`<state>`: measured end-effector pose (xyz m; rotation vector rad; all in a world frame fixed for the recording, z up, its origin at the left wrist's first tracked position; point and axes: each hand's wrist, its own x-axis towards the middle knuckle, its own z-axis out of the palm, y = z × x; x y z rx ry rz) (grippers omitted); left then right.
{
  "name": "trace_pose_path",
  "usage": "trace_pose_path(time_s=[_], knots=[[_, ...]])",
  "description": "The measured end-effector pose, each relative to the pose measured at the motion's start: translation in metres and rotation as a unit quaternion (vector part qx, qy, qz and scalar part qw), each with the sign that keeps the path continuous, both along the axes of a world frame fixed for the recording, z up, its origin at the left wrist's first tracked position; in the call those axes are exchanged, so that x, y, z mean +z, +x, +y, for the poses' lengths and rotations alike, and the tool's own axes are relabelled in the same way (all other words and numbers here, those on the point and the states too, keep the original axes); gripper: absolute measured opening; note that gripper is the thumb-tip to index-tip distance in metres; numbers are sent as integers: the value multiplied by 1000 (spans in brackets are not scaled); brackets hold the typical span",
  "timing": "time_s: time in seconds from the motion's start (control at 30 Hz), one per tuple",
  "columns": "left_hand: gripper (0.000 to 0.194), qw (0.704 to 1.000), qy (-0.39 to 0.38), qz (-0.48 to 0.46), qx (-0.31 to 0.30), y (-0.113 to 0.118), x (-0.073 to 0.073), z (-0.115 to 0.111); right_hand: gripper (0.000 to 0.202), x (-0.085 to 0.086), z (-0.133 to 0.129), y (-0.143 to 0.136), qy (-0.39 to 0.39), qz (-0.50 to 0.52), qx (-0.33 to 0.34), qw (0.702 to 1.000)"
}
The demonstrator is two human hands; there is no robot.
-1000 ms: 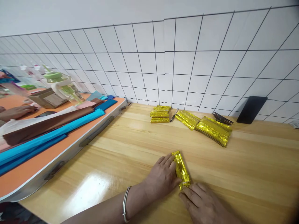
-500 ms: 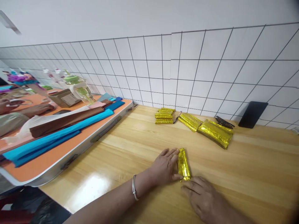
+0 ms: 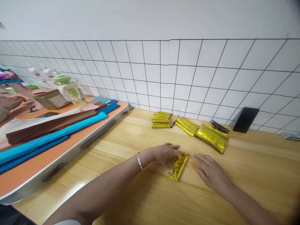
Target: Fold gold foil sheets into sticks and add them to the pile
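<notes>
A narrow folded piece of shiny gold foil [image 3: 181, 165] lies slanted on the wooden table. My left hand [image 3: 167, 155], a silver bangle at its wrist, holds it from the left, thumb on the near end and fingertips by the far end. Part of the foil is hidden under that hand. Just right of the foil, my right hand [image 3: 212, 172] hovers or rests at the table with fingers stretched out and nothing in it; its fingertips are close to the foil but apart from it.
Along the tiled wall are small gold foil strips [image 3: 161, 120], flat gold foil sheets [image 3: 211, 137], a black hair clip [image 3: 219, 126] and a leaning black phone-like slab [image 3: 246, 119]. An orange table [image 3: 79, 139] at left bears coloured folded sheets, a box [image 3: 52, 99], a bottle [image 3: 70, 89] and another person's hand [image 3: 14, 102].
The foil piece has turned, its far end now leaning right and its near end left. My right hand has come away from the near end and moved up and right. The view has shifted slightly.
</notes>
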<state>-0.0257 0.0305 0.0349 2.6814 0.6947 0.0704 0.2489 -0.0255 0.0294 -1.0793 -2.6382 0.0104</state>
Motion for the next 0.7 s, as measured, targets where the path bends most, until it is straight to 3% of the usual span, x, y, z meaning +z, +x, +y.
trace_pose_path(time_s=[0.17, 0.3, 0.53, 0.7], knots=[[61, 996, 54, 54, -38, 14, 7, 18, 48, -15, 40, -13, -10, 11, 14, 1000], [51, 990, 113, 66, -45, 15, 13, 21, 43, -31, 52, -18, 0, 47, 36, 998], [11, 990, 136, 27, -14, 14, 26, -2, 31, -31, 37, -12, 32, 27, 53, 998], [12, 993, 116, 25, 26, 6, 19, -32, 32, -27, 9, -13, 54, -30, 36, 997]])
